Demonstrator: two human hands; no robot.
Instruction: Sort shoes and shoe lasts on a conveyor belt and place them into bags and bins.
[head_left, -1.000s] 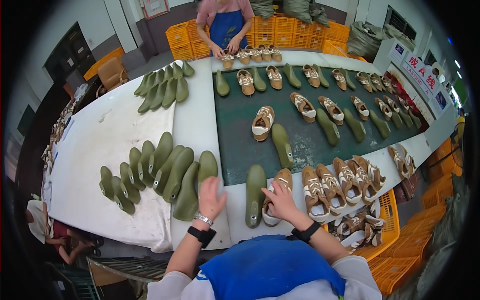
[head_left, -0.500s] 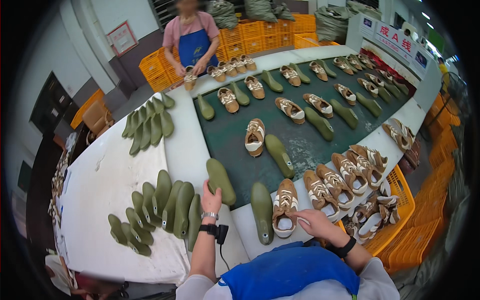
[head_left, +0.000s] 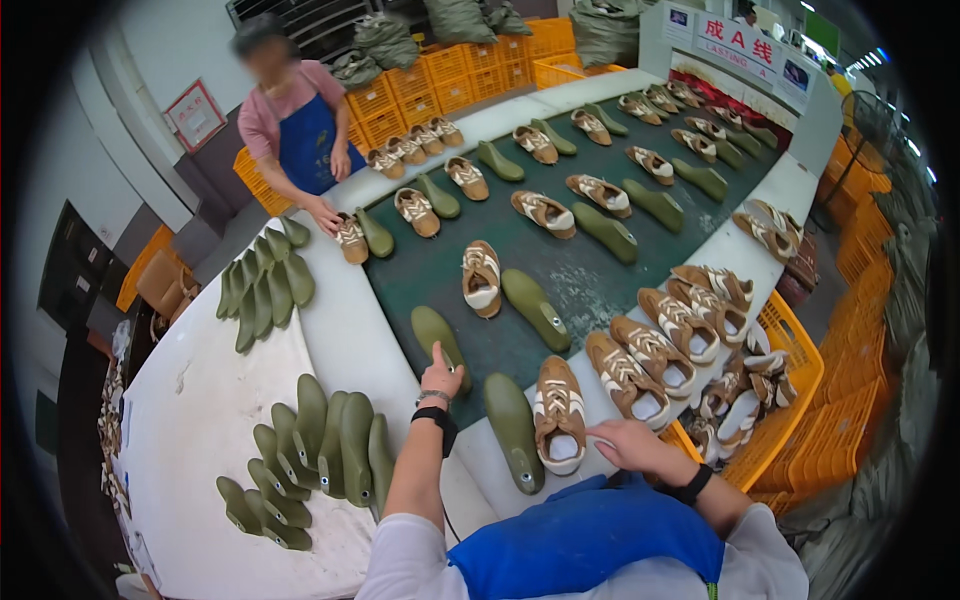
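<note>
My left hand [head_left: 441, 372] rests on the heel end of a green shoe last [head_left: 437, 335] lying on the dark green conveyor belt [head_left: 580, 280], fingers closed over it with the index finger raised. My right hand [head_left: 628, 444] hovers open, palm down, just right of a brown and white sneaker [head_left: 560, 412] at the near edge. A second green last [head_left: 514, 430] lies left of that sneaker, between my two hands. Both wrists wear black bands.
Pairs of sneakers and green lasts run up the belt. A cluster of green lasts [head_left: 315, 455] lies on the white table at left, another cluster [head_left: 265, 285] farther back. Sneakers fill an orange crate [head_left: 790, 385] at right. A person in a blue apron [head_left: 300, 135] handles a sneaker at the far end.
My left hand carried a green last from the pile on the white table up onto the belt. My right hand let go of the near sneaker and drew back right.
</note>
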